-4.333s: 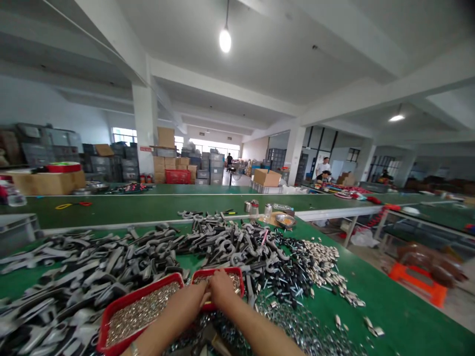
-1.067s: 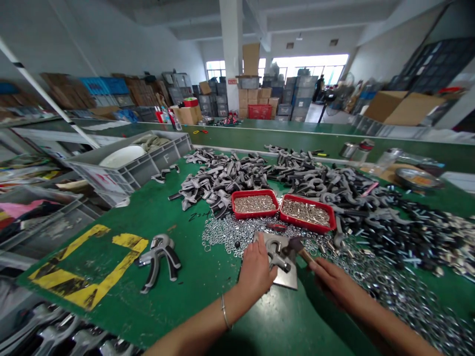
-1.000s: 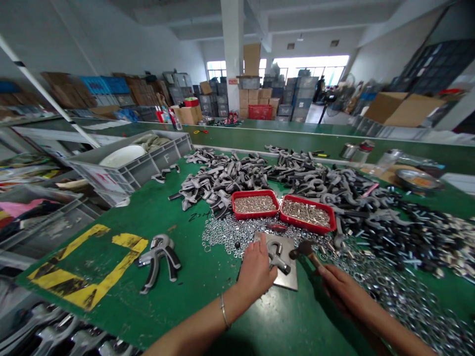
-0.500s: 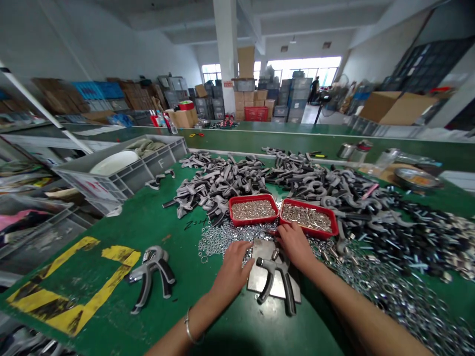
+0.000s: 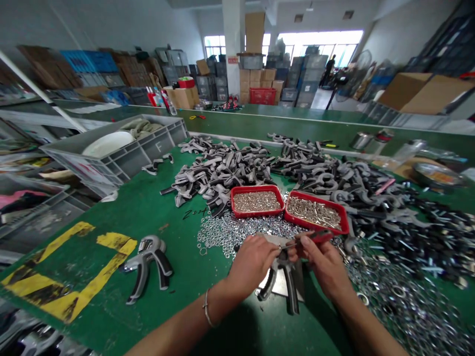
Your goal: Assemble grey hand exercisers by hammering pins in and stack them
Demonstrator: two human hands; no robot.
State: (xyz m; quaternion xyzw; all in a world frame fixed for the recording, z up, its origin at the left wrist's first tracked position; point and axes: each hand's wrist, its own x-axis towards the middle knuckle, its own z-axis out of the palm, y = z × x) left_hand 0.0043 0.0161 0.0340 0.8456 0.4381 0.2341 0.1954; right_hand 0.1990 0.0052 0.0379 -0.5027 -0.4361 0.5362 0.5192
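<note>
A grey-and-black hand grip strengthener lies on a small metal plate, its handles spread toward me. My right hand is closed around a screwdriver with a red and dark handle, its thin shaft pointing left over the top of the strengthener. Fingers of my left hand are pinched together at that same top end, near the shaft's tip; what they hold is hidden. On the left of the table lies another hand grip strengthener with a spring fitted.
Two red trays of small metal parts stand just beyond my hands, with loose nuts before them. Grey handle parts are heaped behind. Metal rings spread at right. A grey crate stands at left.
My right hand has picked up the screwdriver and brought it over the strengthener. My left hand has moved right, from beside the plate onto the strengthener's top. The view has tilted down slightly.
</note>
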